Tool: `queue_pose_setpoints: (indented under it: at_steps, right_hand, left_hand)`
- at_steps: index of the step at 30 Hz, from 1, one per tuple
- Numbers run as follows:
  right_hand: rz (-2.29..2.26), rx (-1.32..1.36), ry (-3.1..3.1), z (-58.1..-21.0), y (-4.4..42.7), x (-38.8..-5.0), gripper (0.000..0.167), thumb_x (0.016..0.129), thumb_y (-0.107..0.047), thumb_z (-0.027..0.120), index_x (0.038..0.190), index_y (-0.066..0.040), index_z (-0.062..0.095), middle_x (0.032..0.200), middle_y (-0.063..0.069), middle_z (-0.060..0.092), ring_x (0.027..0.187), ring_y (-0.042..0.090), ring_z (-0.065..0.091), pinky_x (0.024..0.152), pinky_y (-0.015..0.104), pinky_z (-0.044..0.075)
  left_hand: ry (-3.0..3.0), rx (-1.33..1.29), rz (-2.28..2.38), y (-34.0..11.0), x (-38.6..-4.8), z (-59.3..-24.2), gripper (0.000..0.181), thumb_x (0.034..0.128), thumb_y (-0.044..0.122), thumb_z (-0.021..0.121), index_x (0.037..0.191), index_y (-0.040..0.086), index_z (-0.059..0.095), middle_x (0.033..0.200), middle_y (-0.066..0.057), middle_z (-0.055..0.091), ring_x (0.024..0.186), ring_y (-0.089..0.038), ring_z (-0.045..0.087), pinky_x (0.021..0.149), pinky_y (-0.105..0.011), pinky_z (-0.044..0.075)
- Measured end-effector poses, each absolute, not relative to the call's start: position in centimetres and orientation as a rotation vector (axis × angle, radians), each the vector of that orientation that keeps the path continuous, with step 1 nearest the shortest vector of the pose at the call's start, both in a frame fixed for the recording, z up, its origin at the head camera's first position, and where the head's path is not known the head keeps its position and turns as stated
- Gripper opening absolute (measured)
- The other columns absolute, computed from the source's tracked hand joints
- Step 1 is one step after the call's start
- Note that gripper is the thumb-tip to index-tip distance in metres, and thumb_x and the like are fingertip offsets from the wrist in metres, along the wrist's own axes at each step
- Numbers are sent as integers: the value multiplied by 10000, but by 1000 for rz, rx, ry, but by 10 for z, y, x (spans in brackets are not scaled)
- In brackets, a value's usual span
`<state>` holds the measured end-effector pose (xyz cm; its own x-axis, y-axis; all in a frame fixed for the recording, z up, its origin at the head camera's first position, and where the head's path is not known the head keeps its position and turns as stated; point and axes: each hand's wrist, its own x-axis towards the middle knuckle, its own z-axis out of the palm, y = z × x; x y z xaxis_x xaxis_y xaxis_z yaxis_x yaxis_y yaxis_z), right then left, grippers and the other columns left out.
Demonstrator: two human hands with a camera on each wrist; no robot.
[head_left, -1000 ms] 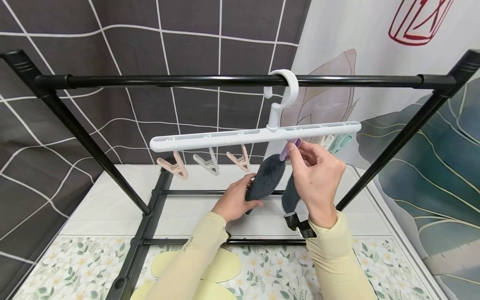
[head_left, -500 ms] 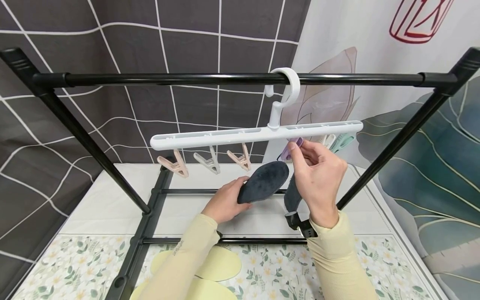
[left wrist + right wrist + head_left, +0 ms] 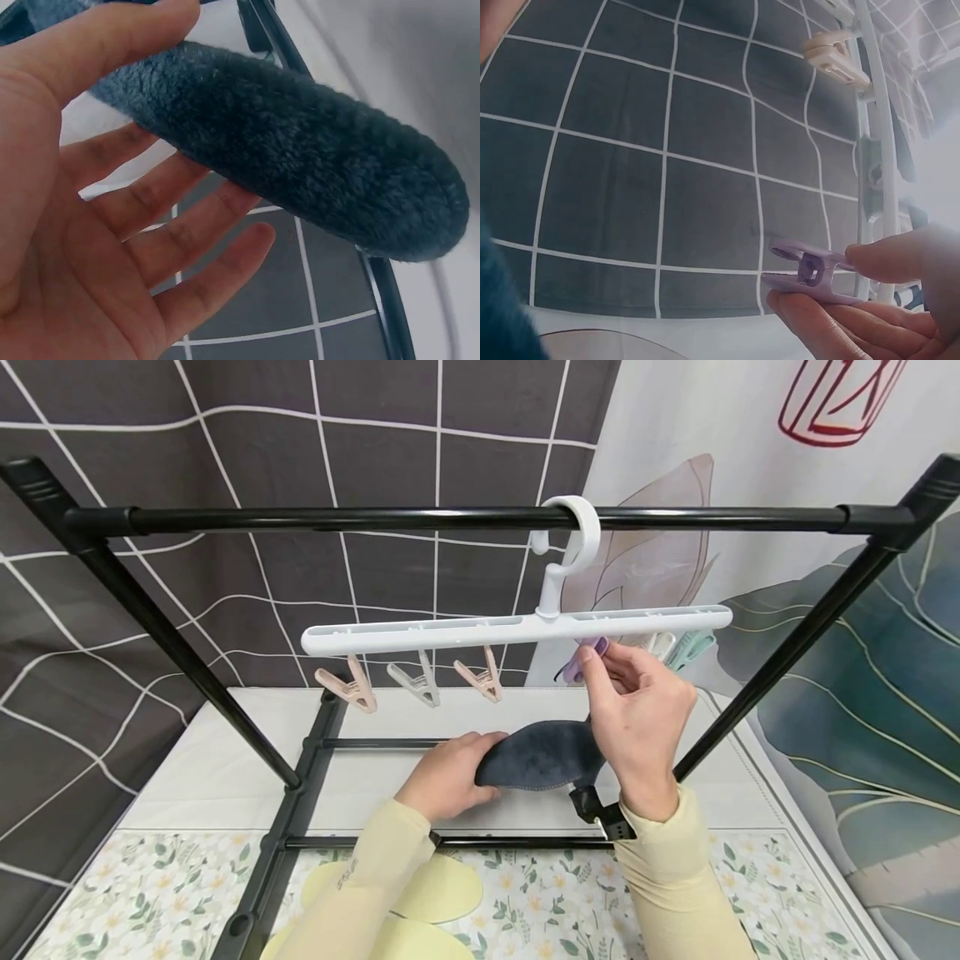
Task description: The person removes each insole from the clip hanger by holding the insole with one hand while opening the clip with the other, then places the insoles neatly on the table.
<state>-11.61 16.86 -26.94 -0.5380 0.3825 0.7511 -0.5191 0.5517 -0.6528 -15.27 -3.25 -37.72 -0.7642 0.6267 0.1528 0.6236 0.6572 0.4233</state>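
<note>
In the head view, the left hand (image 3: 453, 774) grips the nine o'clock end of a dark grey plush piece (image 3: 536, 756), below the white hanger (image 3: 487, 632); its opposite end runs behind the right hand (image 3: 645, 718). That hand pinches a purple clip (image 3: 574, 668) at about one o'clock from the plush, visibly apart from it. A thin dark line beside the clip is too small to identify, so checking for a snag before any tug seems wise. In the left wrist view, the plush slants from ten to four o'clock, thumb above, fingers below; a light, supporting hold should suffice. In the right wrist view, the clip sits towards five o'clock, squeezed between thumb and fingers, its jaws parted without plush between them. Squeezing evenly, without dragging downward, should spare the hanger from tipping.
</note>
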Motion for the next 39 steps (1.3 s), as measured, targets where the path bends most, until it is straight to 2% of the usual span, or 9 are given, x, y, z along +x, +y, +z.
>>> queue_pose_setpoints:
  at_steps: [5, 12, 22, 29, 39]
  right_hand:
    - [1160, 112, -1808, -269, 168, -116, 135, 871, -57, 764, 945, 55, 776, 826, 152, 753, 723, -37, 689, 640, 110, 536]
    - [1143, 97, -1822, -268, 168, -115, 133, 871, -62, 761, 944, 48, 779, 821, 147, 754, 722, -54, 680, 646, 101, 530]
    - [1112, 89, -1851, -267, 168, -113, 150, 882, -90, 759, 961, 36, 781, 834, 136, 758, 731, -51, 680, 658, 94, 526]
    - [1109, 88, -1867, -267, 168, -112, 155, 890, -98, 755, 970, 32, 780, 844, 129, 760, 735, -52, 681, 661, 99, 530]
    - [1083, 95, -1876, -268, 169, -113, 154, 883, -99, 761, 969, 27, 780, 841, 127, 760, 726, -30, 686, 650, 87, 520]
  left_hand:
    - [2882, 1157, 673, -29, -144, -374, 699, 791, 285, 850, 1414, 128, 572, 1255, -71, 663, 1125, -264, 646, 957, -420, 518]
    - [2912, 1195, 619, -24, -134, -369, 682, 770, 323, 841, 1374, 111, 606, 1135, -66, 682, 996, -244, 664, 856, -405, 548]
    - [2876, 1208, 558, -15, -118, -365, 654, 774, 357, 850, 1339, 116, 629, 1084, -38, 677, 950, -192, 652, 789, -366, 561]
    - [2870, 1247, 507, -7, -113, -372, 630, 769, 386, 845, 1312, 137, 646, 1096, -15, 696, 976, -182, 667, 804, -346, 556]
    - [2867, 1320, 408, 3, -100, -379, 622, 725, 410, 863, 1261, 157, 672, 1018, 17, 701, 865, -158, 673, 740, -314, 554]
